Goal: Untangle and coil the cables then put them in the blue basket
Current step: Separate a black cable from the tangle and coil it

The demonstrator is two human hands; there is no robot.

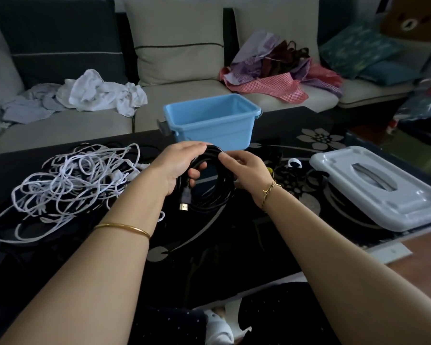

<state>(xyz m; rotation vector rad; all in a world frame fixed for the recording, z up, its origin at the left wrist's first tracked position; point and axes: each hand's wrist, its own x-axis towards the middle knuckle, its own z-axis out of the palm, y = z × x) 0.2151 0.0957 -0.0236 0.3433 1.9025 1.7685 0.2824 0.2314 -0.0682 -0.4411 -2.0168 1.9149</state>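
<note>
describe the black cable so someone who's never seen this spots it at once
On the dark flowered table, look in front of the blue basket. The black cable is the neat coil gripped by the left hand and right hand. Unlike the loose white tangle to its left, it is wound, with a gold-tipped plug hanging.

Home living room (sofa (184, 95), strewn laundry (102, 93))

No text, label, brand, number or sign can be read on anything in view.
</note>
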